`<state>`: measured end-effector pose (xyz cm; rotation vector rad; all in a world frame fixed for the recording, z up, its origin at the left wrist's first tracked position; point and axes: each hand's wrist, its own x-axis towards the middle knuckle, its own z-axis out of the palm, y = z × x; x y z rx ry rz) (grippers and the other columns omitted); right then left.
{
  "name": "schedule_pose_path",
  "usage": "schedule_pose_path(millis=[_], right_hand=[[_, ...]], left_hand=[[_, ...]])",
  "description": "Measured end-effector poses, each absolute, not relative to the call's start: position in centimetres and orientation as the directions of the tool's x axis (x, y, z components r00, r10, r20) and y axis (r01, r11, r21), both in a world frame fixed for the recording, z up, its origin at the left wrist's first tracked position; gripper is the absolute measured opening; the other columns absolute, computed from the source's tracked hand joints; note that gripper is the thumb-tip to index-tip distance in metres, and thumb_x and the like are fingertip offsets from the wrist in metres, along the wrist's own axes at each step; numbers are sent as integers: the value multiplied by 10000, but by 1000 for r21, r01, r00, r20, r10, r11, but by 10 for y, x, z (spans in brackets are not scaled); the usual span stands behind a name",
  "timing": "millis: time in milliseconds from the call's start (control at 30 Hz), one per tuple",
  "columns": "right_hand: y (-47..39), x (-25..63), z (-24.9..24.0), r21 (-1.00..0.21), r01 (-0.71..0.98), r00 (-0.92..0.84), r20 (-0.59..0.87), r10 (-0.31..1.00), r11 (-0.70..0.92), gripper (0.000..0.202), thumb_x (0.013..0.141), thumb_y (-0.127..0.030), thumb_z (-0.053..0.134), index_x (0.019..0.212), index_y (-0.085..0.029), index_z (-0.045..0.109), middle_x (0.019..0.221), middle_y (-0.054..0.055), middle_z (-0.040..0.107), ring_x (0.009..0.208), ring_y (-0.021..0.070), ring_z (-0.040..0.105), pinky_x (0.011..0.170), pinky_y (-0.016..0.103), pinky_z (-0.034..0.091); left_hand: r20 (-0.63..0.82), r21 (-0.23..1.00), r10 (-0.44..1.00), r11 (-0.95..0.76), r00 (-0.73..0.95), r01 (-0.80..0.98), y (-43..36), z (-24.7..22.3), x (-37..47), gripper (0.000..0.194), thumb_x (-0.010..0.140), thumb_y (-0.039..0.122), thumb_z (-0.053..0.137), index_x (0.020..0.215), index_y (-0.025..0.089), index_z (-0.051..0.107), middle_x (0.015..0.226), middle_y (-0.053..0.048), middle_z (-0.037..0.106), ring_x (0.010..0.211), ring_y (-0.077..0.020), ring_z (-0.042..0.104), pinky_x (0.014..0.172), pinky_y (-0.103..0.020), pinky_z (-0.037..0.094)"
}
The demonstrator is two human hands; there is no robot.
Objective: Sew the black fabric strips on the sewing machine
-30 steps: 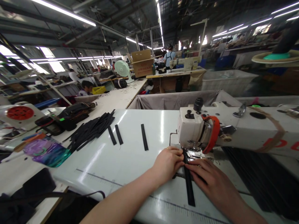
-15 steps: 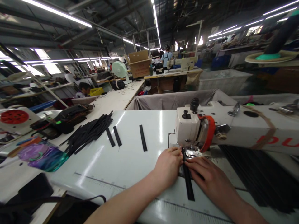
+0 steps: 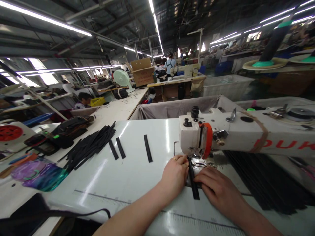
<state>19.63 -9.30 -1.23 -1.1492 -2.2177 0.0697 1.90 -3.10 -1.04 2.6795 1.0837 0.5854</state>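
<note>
A narrow black fabric strip (image 3: pixel 194 188) lies lengthwise at the sewing machine's (image 3: pixel 190 136) needle area, its near end pointing toward me. My left hand (image 3: pixel 175 173) is closed at the strip's far left side, fingertips bunched close to the metal presser foot and plate (image 3: pixel 199 163). From the right, my right hand (image 3: pixel 218 185) has its fingers pressed together at the strip's edge, the thumb tucked underneath. The strip's far end is hidden by my left fingers and the machine head.
Three loose black strips, one of them (image 3: pixel 148 148) apart, lie left of my hands near a strip pile (image 3: pixel 92 146). Long black pieces (image 3: pixel 265 180) spread under the machine arm. A purple-teal pouch (image 3: pixel 39 173) is at the left. A ruler scale (image 3: pixel 105 196) marks the near tabletop.
The strip has advanced toward the needle, so less of it extends toward me. My right fingertips sit farther back from the presser foot. The camera view has turned slightly right.
</note>
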Motion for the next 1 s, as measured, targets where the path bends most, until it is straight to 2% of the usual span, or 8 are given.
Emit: schedule_pose_path(millis=[100, 333, 533, 667, 833, 1000], right_hand=[[-95, 197, -10, -345, 665, -442, 534, 721, 663, 257, 876, -71, 450, 862, -220, 659, 825, 32, 667, 795, 171, 621, 740, 313, 529], [-92, 201, -15, -319, 683, -437, 542, 718, 657, 271, 866, -71, 468, 898, -225, 689, 913, 42, 693, 879, 180, 638, 795, 322, 529], [-85, 203, -19, -252, 751, -422, 529, 737, 611, 308, 864, -71, 452, 976, -230, 690, 976, 50, 694, 900, 189, 639, 807, 342, 540], [-79, 202, -22, -185, 808, -406, 513, 756, 560, 337, 857, -65, 444, 1034, -220, 686, 975, 58, 694, 869, 205, 648, 748, 346, 549], [-76, 197, -23, -107, 859, -395, 487, 779, 501, 375, 845, -61, 446, 1119, -195, 664, 965, 71, 694, 798, 215, 648, 680, 354, 542], [-77, 195, -23, -51, 867, -410, 492, 768, 496, 393, 838, -52, 438, 1133, -199, 653, 958, 73, 693, 783, 215, 645, 672, 352, 542]], left_hand=[[292, 336, 709, -704, 642, 625, -32, -10, 18, 184, 930, 147, 475, 976, 135, 652, 1080, -97, 664, 1099, -231, 558, 1009, -379, 488], [254, 325, 717, -696, 649, 641, -32, -9, 17, 143, 929, 161, 511, 964, 137, 647, 1072, -95, 667, 1112, -234, 556, 996, -375, 490], [235, 313, 705, -707, 669, 634, -32, -5, 18, 145, 932, 151, 513, 947, 139, 657, 1041, -86, 673, 1085, -227, 571, 990, -367, 492], [234, 309, 709, -703, 665, 641, -33, -5, 20, 151, 930, 166, 517, 964, 127, 659, 1043, -91, 678, 1080, -236, 570, 1001, -371, 489], [278, 297, 697, -717, 661, 631, -33, -10, 20, 240, 964, 179, 432, 1005, 130, 663, 1048, -101, 681, 1059, -234, 577, 982, -374, 502], [300, 251, 695, -718, 654, 649, -34, -16, 22, 250, 953, 168, 444, 1046, 87, 662, 1173, -134, 656, 1099, -247, 566, 1015, -380, 483]])
